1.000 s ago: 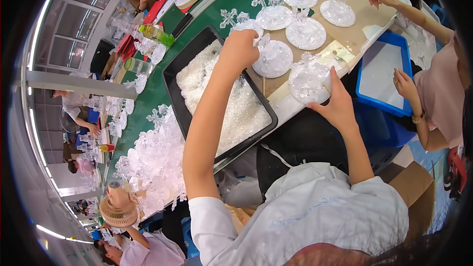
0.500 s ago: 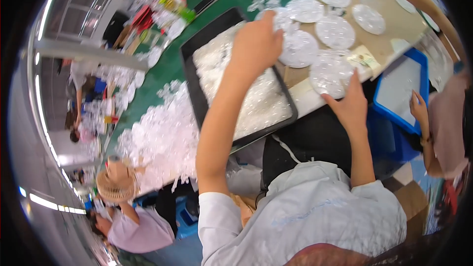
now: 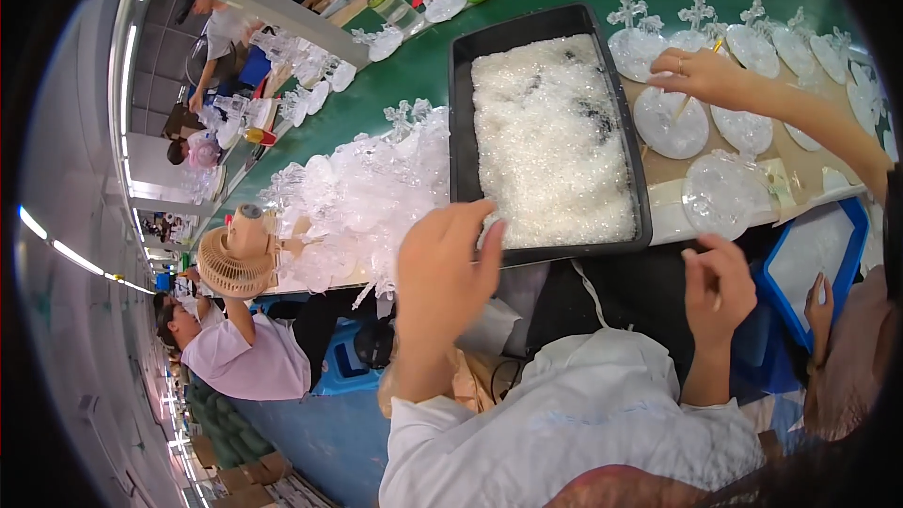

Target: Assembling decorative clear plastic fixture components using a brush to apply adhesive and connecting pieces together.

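2 hands up | my left hand (image 3: 450,259) fingers loose, empty, at black tray (image 3: 459,132) near lip | right hand (image 3: 720,284) half-curled, empty, below clear disc (image 3: 726,196) at bench (image 3: 395,75) edge | risk: a knock tips disc off

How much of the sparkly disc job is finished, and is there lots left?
Done, it seems: a row of clear discs with cross tops lies on the green table. In hand: the left hand is at the near edge of the black tray of clear beads; the right hand hovers below a clear disc. Left: the tray looks nearly full, and a heap of clear parts waits beside it.
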`<action>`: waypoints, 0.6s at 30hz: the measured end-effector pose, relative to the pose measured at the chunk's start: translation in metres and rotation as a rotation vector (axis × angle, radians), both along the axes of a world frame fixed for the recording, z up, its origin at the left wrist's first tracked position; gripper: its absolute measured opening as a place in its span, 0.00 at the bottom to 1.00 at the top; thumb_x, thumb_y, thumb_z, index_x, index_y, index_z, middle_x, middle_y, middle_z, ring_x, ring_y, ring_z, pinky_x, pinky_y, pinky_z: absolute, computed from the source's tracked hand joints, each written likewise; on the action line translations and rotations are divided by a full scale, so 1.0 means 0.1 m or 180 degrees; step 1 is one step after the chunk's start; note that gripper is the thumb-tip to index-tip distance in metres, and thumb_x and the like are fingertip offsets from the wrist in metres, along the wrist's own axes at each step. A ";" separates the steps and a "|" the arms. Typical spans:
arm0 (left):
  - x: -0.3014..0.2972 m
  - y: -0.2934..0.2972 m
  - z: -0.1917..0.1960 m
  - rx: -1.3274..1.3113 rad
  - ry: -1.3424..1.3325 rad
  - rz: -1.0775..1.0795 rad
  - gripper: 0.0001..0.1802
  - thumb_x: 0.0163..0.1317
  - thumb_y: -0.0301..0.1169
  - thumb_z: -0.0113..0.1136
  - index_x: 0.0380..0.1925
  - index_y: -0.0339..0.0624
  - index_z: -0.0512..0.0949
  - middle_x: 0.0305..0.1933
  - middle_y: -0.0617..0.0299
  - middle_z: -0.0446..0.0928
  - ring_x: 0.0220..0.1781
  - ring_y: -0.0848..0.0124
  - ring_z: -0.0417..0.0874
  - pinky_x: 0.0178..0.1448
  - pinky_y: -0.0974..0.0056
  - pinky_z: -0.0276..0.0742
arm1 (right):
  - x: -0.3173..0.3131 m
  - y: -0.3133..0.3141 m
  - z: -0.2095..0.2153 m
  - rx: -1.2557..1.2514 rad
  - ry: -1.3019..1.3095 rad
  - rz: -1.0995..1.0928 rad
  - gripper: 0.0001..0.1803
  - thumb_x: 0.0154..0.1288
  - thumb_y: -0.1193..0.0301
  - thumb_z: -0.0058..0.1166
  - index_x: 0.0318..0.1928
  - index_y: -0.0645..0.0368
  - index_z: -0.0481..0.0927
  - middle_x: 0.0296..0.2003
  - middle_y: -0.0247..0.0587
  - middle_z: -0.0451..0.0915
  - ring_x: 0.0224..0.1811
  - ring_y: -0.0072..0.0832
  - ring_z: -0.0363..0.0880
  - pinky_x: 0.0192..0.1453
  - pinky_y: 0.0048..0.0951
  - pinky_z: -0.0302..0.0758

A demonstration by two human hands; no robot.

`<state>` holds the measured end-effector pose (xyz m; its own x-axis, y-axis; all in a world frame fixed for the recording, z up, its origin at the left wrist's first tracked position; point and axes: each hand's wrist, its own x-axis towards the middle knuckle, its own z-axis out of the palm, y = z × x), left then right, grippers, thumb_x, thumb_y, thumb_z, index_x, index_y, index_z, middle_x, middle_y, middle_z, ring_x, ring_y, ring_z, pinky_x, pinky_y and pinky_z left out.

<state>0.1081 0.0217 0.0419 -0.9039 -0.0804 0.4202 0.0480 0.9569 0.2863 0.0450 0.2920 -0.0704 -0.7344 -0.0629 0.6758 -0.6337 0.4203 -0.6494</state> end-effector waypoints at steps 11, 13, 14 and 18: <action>-0.85 -1.11 0.98 -0.0776 -0.0342 0.0096 0.10 0.58 0.31 0.61 0.35 0.36 0.80 0.32 0.52 0.82 0.32 0.56 0.83 0.38 0.57 0.76 | -0.36 -0.76 0.27 0.0348 0.1268 0.1176 0.05 0.55 0.72 0.56 0.26 0.61 0.78 0.28 0.42 0.80 0.19 0.32 0.75 0.22 0.30 0.70; -1.56 -1.54 1.02 -0.1144 -0.0353 -0.0087 0.13 0.57 0.33 0.60 0.38 0.35 0.80 0.35 0.47 0.82 0.39 0.49 0.83 0.44 0.51 0.77 | -0.41 -0.92 0.29 0.0576 0.1223 0.1113 0.05 0.52 0.73 0.58 0.25 0.60 0.76 0.27 0.40 0.79 0.19 0.32 0.75 0.22 0.30 0.70; -1.94 -1.74 1.00 -0.1241 -0.0426 -0.0127 0.14 0.57 0.34 0.59 0.39 0.35 0.80 0.36 0.45 0.82 0.42 0.47 0.82 0.48 0.49 0.76 | -0.42 -0.99 0.26 0.0558 0.1257 0.1064 0.05 0.52 0.73 0.58 0.25 0.60 0.76 0.27 0.40 0.79 0.19 0.32 0.75 0.22 0.30 0.70; -3.42 -2.74 0.54 -0.2185 -0.0896 0.0240 0.14 0.51 0.30 0.56 0.38 0.38 0.79 0.41 0.41 0.81 0.45 0.47 0.83 0.50 0.48 0.77 | -0.42 -1.24 0.18 0.1032 0.0710 0.0882 0.09 0.46 0.73 0.62 0.21 0.57 0.73 0.23 0.37 0.74 0.19 0.33 0.73 0.22 0.32 0.67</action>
